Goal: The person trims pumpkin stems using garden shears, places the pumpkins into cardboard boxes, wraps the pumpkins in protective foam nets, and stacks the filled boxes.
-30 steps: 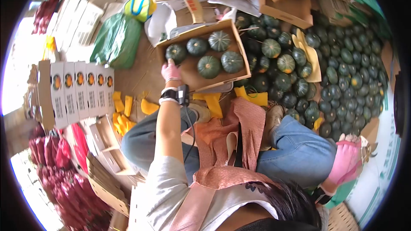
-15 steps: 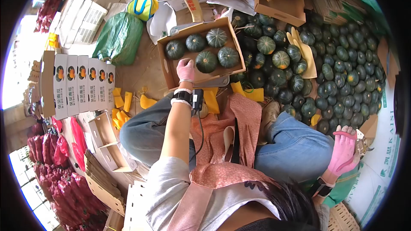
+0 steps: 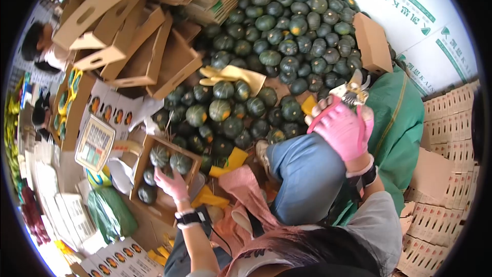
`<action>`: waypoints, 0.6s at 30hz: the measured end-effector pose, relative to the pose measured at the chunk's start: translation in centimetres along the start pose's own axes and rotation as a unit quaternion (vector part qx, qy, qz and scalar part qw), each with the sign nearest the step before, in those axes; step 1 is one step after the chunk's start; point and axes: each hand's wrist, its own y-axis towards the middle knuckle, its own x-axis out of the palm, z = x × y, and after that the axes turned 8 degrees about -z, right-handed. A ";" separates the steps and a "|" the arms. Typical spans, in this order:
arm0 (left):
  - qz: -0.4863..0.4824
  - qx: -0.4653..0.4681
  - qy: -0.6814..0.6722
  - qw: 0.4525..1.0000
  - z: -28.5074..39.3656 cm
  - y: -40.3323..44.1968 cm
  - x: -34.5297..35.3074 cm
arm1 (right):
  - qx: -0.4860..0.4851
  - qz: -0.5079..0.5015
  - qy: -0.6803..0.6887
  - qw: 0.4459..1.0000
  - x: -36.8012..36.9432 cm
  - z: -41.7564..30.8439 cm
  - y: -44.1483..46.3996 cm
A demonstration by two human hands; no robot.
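My left hand (image 3: pixel 173 185), in a pink glove, is inside a shallow cardboard box (image 3: pixel 137 189), fingers apart among dark green striped pumpkins. One pumpkin (image 3: pixel 180 163) lies just beyond its fingertips; others (image 3: pixel 159 157) sit alongside. Whatever is beneath the palm is hidden. Above my bent knee, my right hand (image 3: pixel 342 132), also gloved in pink, is closed around red-handled pruning shears (image 3: pixel 355 92). Their metal blades point away from me, and a pale piece beside them is hard to make out.
Loose pumpkins (image 3: pixel 287 46) cover the floor ahead, with a yellow glove (image 3: pixel 236 76) on them. Empty cardboard trays (image 3: pixel 148 54) are stacked at left. A scale display (image 3: pixel 95 143) stands behind the box. Green sacking (image 3: pixel 394 118) lies at right.
The view has turned right. My left hand has gone from a closed shape near the box's front to spread fingers over the pumpkins. My right hand still holds the shears.
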 end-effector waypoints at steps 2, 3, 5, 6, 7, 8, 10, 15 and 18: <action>-0.045 0.101 -0.029 0.993 3.4 -2.2 0.9 | 0.004 -0.040 0.023 0.999 -0.1 0.4 0.1; -0.087 0.125 -0.056 0.987 4.9 -3.9 2.0 | 0.010 0.001 0.042 0.999 0.3 0.4 -0.2; -0.241 0.157 -0.115 0.951 7.6 -7.8 3.7 | 0.016 -0.020 0.045 0.999 -0.3 0.5 -0.1; -0.347 0.166 -0.144 0.912 8.9 -9.3 4.3 | 0.022 -0.007 0.026 0.999 -0.7 0.3 0.0; -0.509 0.160 -0.103 0.839 9.7 -10.2 5.5 | 0.026 0.023 0.027 0.999 -1.2 -0.4 0.2; -0.655 0.145 -0.056 0.739 10.0 -10.6 6.5 | 0.046 0.002 -0.025 0.999 -3.2 -1.8 1.2; -0.739 0.140 -0.072 0.655 10.0 -11.3 5.0 | 0.071 0.138 -0.157 0.975 -6.9 -4.4 1.9; -0.691 0.033 0.052 0.720 9.1 -9.0 3.2 | 0.062 0.331 -0.461 0.821 -19.9 -8.8 8.5; -0.675 -0.096 0.059 0.729 5.8 -7.5 2.8 | -0.046 0.341 -0.512 0.787 -28.1 -7.8 14.2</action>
